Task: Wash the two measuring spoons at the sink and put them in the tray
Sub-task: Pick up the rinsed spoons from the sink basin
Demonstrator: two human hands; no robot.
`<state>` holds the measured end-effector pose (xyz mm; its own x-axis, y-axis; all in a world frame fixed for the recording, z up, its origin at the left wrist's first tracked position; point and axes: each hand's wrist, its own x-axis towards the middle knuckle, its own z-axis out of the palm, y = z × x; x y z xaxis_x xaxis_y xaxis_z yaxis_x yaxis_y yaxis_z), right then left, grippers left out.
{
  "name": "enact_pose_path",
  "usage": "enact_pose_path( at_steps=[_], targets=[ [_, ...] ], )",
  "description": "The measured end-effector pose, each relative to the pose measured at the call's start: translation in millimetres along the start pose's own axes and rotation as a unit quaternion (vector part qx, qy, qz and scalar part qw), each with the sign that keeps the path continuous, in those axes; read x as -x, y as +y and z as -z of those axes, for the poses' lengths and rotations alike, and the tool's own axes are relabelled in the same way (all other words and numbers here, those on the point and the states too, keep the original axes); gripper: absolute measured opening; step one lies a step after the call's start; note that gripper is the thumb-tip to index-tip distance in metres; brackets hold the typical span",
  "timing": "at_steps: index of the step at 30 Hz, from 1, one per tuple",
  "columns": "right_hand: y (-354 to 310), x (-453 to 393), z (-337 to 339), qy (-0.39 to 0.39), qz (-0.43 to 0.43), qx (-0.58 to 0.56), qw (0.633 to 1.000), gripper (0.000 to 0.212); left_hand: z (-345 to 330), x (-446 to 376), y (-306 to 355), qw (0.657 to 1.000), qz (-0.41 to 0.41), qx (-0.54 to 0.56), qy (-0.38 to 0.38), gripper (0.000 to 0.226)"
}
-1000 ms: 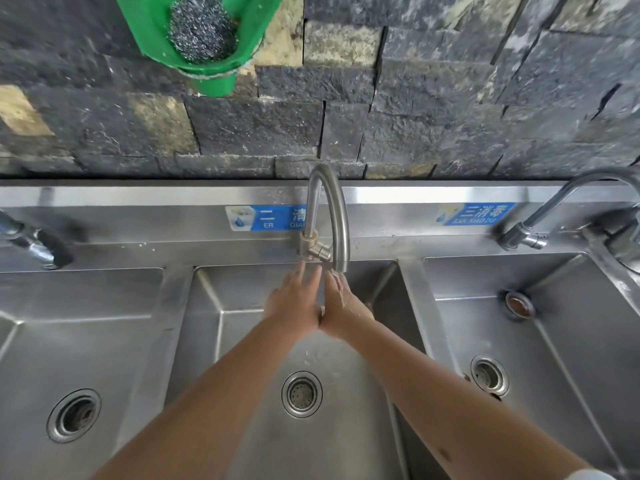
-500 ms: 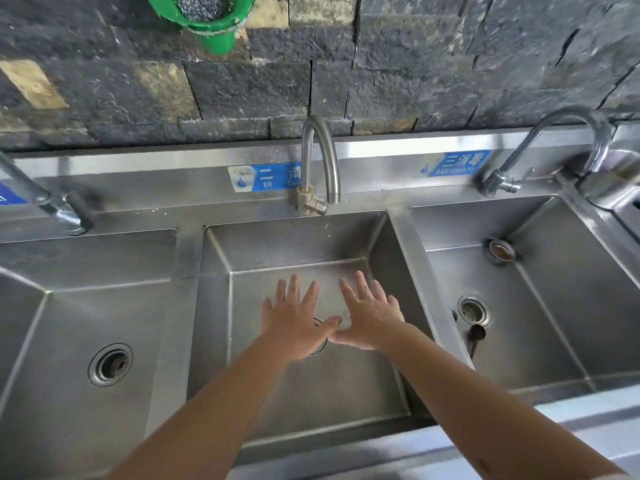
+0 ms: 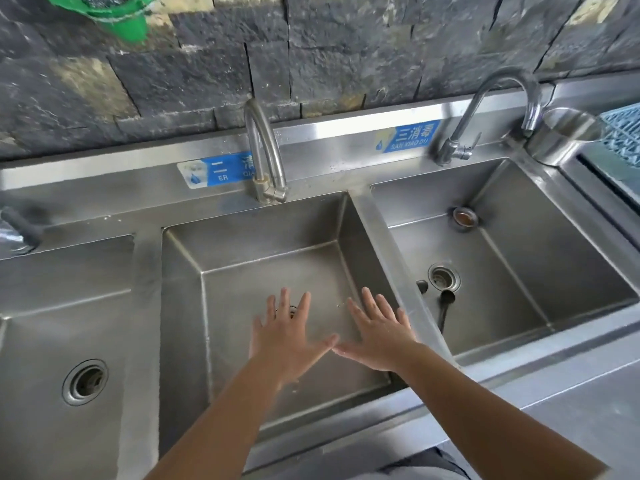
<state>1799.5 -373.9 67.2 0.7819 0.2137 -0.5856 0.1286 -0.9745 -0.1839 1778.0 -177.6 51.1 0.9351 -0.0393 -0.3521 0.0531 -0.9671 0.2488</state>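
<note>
My left hand and my right hand hover flat over the middle sink basin, fingers spread, thumbs almost touching, holding nothing. No water runs from the middle faucet. A dark measuring spoon lies on the floor of the right basin beside its drain, handle pointing toward me. A second small dark piece, possibly the other spoon, sits just left of it. A blue grid tray shows at the far right edge, partly cut off.
A left basin with a drain lies beside the middle one. The right faucet arches toward a steel pot on the ledge. A green holder hangs on the stone wall, top left.
My hands left the spot under the middle faucet, dropped lower over the basin and spread open and apart. The view pulled back and to the right, revealing the tray.
</note>
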Motion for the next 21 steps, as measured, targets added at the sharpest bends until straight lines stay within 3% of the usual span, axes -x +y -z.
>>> enact_pose_path(
  at_steps=[13,21],
  targets=[
    [171,-5,9,0.036,-0.104,-0.056,0.992,0.115,-19,-59,161,0.994,-0.1,-0.013,-0.03,0.102],
    [274,-41,9,-0.009,-0.136,-0.067,0.988,0.089,-69,-126,272,0.986,-0.138,-0.004,-0.098,0.09]
  ],
)
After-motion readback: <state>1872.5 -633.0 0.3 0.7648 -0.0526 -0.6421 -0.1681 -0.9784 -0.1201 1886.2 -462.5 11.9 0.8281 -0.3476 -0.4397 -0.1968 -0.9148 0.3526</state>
